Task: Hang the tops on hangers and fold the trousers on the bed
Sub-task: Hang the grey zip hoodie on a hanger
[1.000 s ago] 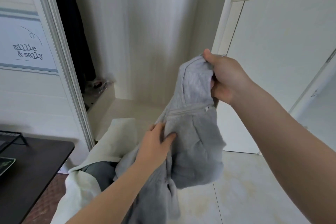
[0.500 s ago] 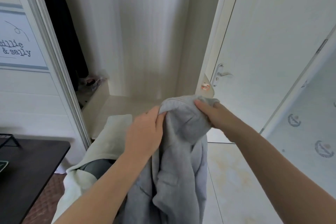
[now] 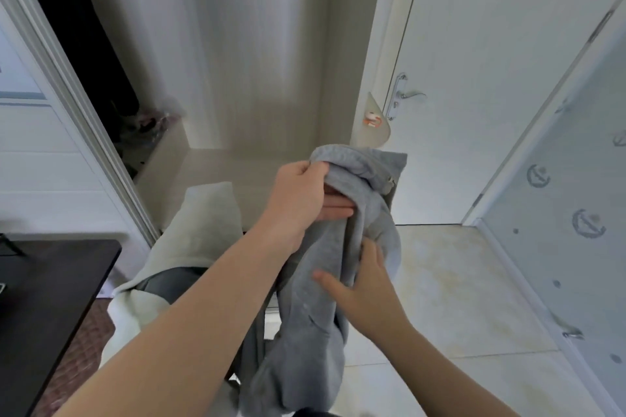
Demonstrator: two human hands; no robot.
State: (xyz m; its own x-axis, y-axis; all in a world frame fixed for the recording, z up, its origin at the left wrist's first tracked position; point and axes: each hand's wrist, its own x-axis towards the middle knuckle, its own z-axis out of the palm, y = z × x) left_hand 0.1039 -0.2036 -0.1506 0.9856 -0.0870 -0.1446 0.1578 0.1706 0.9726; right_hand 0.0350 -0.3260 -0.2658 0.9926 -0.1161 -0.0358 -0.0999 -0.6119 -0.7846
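A grey hooded top [image 3: 306, 342] hangs bunched in front of me, its hood edge uppermost. My left hand [image 3: 299, 198] grips the top's upper edge at the hood. Lower down, my right hand [image 3: 360, 284] holds a fold of the grey fabric, thumb out to the left and fingers tucked into the cloth. The garment's lower part droops out of the frame's bottom. No hanger is in sight.
An open white wardrobe [image 3: 257, 54] stands ahead with dark clothes [image 3: 84, 44] hanging at its left. A pale cloth [image 3: 200, 230] drapes over a dark chair below. A black desk [image 3: 44, 308] is at left, a white door [image 3: 501, 78] at right.
My right hand let go of the hood and dropped to a lower fold. My left hand rose and took the hood edge. The view tilted downward.
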